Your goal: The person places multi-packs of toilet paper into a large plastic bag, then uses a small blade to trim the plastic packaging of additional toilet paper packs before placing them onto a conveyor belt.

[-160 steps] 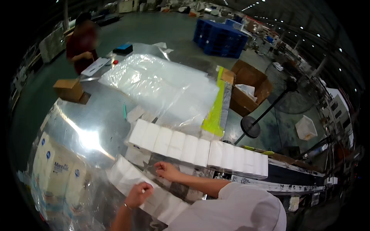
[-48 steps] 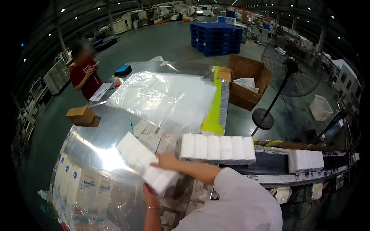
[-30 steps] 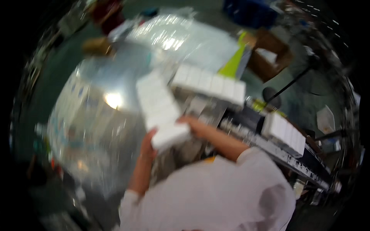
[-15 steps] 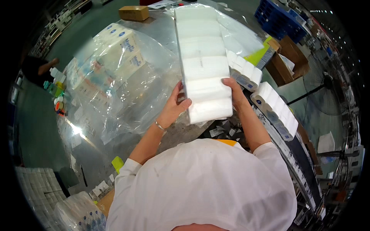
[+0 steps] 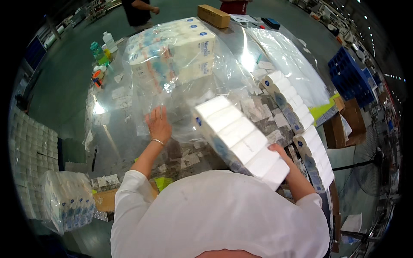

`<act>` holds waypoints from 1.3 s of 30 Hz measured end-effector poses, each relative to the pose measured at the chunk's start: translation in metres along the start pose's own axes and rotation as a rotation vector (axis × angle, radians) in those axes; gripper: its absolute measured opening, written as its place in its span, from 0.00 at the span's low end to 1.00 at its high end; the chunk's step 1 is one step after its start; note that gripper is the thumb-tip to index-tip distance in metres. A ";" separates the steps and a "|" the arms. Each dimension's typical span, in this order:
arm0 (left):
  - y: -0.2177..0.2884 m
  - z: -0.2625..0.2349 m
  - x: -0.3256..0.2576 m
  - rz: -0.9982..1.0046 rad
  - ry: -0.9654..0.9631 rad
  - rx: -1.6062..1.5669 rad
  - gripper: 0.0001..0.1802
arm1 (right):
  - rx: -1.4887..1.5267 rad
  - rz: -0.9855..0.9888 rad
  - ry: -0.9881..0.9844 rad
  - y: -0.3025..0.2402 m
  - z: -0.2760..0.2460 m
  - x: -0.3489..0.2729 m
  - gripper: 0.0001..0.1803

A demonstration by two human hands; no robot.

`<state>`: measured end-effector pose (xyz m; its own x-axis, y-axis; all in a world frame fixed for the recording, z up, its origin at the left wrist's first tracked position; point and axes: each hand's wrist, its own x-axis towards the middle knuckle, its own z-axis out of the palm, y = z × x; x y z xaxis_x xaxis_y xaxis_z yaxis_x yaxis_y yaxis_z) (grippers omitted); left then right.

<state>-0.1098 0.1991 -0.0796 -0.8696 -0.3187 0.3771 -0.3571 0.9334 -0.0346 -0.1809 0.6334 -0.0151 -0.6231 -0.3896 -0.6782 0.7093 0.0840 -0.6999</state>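
My right hand (image 5: 284, 157) grips the near right end of a long wrapped pack of tissue paper (image 5: 243, 139), white on top with a blue-printed side. The pack slants over the table, its far end beside a large clear plastic bag (image 5: 189, 92). Inside the bag, several printed tissue packs (image 5: 191, 47) sit stacked at the far side. My left hand (image 5: 158, 124) lies on the bag's near left edge with its fingers stretched out, holding nothing.
More tissue packs (image 5: 316, 161) line up along the right edge. Flat plastic bags (image 5: 292, 64) lie far right, near a brown box (image 5: 214, 16). Bottles (image 5: 100, 53) and tape (image 5: 98, 76) stand far left. Bagged packs (image 5: 69, 202) sit lower left. Another person (image 5: 140, 13) stands beyond the table.
My left hand has let go of the tissue pack and moved left onto the plastic bag. The pack, now only in my right hand, has come lower and tilted. My view has shifted.
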 end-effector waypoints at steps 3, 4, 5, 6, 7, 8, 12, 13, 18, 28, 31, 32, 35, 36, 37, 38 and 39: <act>-0.004 0.015 0.017 -0.070 0.008 -0.208 0.16 | -0.027 0.091 -0.149 -0.012 0.026 0.021 0.28; -0.003 0.019 0.021 -0.091 0.023 -0.310 0.11 | -0.052 0.114 -0.191 -0.010 0.021 0.028 0.28; 0.002 0.011 0.027 -0.201 0.070 -0.453 0.09 | -0.078 0.141 -0.238 -0.021 0.038 0.024 0.28; 0.014 -0.007 0.036 -0.300 0.112 -0.600 0.09 | -0.093 0.167 -0.275 -0.028 0.048 0.023 0.29; 0.017 -0.028 0.054 -0.394 0.160 -0.742 0.09 | -0.096 0.158 -0.304 -0.038 0.056 0.041 0.29; 0.024 -0.044 0.062 -0.330 0.172 -0.799 0.10 | -0.100 0.160 -0.320 -0.038 0.053 0.060 0.29; 0.040 -0.123 0.069 -0.145 0.248 -0.933 0.10 | 0.080 0.092 -0.257 -0.047 0.062 0.083 0.29; 0.036 -0.131 0.066 -0.138 0.243 -0.901 0.09 | 0.076 -0.032 -0.313 -0.054 0.064 0.084 0.30; 0.040 -0.121 0.060 -0.100 0.198 -0.986 0.05 | 0.149 -0.285 -0.010 -0.062 0.118 0.144 0.31; 0.046 -0.108 0.039 -0.172 0.036 -0.910 0.07 | -0.536 -0.702 0.099 -0.082 0.159 0.200 0.22; 0.059 -0.111 0.026 -0.155 0.109 -0.811 0.11 | -0.337 -0.720 0.365 -0.086 0.054 0.212 0.13; 0.069 -0.109 0.022 -0.062 0.236 -0.780 0.13 | -0.449 -0.779 0.662 -0.101 0.020 0.203 0.12; 0.113 -0.114 0.037 0.273 0.346 -0.715 0.16 | -0.660 -0.776 1.150 -0.147 -0.096 0.205 0.20; 0.130 -0.116 0.049 0.398 0.338 -0.691 0.16 | -0.691 -0.649 1.234 -0.165 -0.123 0.204 0.26; 0.147 -0.113 0.059 0.431 0.215 -0.777 0.17 | -0.796 -0.455 1.243 -0.191 -0.137 0.200 0.27; 0.167 -0.108 0.071 0.470 0.092 -0.866 0.17 | -1.012 -0.643 1.434 -0.197 -0.171 0.224 0.32; 0.182 -0.098 0.079 0.487 -0.049 -0.950 0.18 | -1.086 -0.469 1.253 -0.212 -0.169 0.227 0.36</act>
<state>-0.2103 0.3603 0.0345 -0.8673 0.1370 0.4785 0.4261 0.7011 0.5717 -0.5285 0.6825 -0.0585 -0.9275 0.2921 0.2334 0.2053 0.9196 -0.3351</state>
